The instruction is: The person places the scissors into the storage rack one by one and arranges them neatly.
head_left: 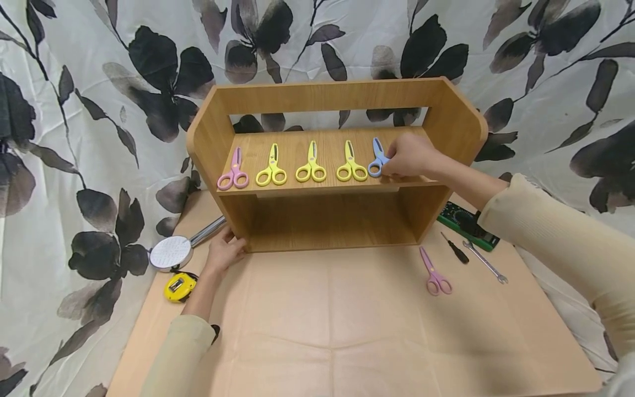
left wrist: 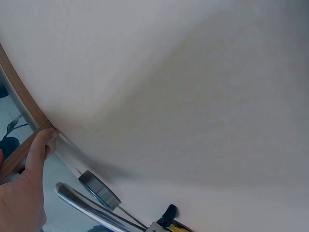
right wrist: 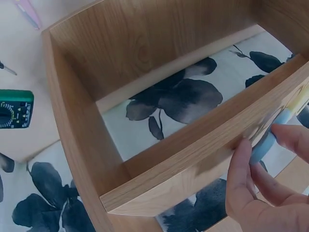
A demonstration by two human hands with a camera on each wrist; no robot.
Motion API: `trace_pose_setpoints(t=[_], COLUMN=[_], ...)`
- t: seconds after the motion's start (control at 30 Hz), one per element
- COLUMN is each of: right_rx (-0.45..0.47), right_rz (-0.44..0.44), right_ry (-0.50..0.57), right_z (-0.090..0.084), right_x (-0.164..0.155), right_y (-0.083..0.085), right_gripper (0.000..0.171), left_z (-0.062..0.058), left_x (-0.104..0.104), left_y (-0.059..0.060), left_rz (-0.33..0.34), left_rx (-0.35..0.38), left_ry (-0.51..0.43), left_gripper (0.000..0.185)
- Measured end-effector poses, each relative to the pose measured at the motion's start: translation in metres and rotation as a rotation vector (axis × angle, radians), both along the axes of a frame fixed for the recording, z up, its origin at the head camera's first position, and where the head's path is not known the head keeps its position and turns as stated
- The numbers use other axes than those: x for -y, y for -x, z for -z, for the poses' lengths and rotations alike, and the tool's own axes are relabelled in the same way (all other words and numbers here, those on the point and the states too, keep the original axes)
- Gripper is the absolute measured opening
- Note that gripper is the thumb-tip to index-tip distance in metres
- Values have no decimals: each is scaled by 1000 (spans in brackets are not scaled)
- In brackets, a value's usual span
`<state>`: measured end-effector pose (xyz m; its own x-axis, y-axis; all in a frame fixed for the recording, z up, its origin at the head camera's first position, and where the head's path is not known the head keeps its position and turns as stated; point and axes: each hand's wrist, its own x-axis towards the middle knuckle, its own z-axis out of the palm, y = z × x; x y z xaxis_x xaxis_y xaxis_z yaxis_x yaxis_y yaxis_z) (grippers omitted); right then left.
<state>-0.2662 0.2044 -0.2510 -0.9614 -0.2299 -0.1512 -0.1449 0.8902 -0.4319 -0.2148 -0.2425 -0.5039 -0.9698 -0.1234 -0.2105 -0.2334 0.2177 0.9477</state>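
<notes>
On the upper board of a small wooden shelf point(head_left: 327, 215), blue scissors point(head_left: 378, 157) lie at the right end of a row. My right hand point(head_left: 409, 156) pinches their handle between thumb and fingers; the right wrist view shows the blue handle loop point(right wrist: 263, 146) at the board's edge. To their left lie several yellow scissors point(head_left: 350, 164) and one pink pair point(head_left: 234, 171), blades pointing to the back. My left hand point(head_left: 225, 251) holds the shelf's lower left front corner, its index finger point(left wrist: 36, 154) lying along the wood in the left wrist view.
Left of the shelf lie a round metal-handled tool point(head_left: 171, 253) and a yellow tape measure point(head_left: 180, 286). Pink scissors point(head_left: 436, 275), a screwdriver point(head_left: 456, 251), a wrench point(head_left: 486, 262) and a green multimeter point(head_left: 468, 226) lie to the right. Floral cloth point(head_left: 99, 138) surrounds the table point(head_left: 332, 331).
</notes>
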Motion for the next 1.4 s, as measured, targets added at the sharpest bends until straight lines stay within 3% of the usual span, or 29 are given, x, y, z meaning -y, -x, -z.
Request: trace_pose_setpoints(t=[0.27, 0.6, 0.9, 1.03, 1.4], right_rx=[2, 94, 93, 85, 74], right_rz=[-8, -29, -44, -39, -40], right_ry=[-66, -113, -148, -153, -141], right_z=[-2, -7, -9, -10, -10], right_x=[0, 4, 4, 7, 6], right_y=[6, 13, 15, 9, -8], right_gripper=[21, 27, 23, 24, 34], left_z=[-1, -8, -22, -30, -31], left_x=[-3, -6, -10, -10, -4], left_y=[2, 1, -6, -12, -15], left_rz=[-12, -12, -3, 11, 38], left_rx=[13, 68, 53, 47, 52], left_ry=[-11, -31, -59, -51, -48], left_gripper=[73, 75, 75, 75, 75])
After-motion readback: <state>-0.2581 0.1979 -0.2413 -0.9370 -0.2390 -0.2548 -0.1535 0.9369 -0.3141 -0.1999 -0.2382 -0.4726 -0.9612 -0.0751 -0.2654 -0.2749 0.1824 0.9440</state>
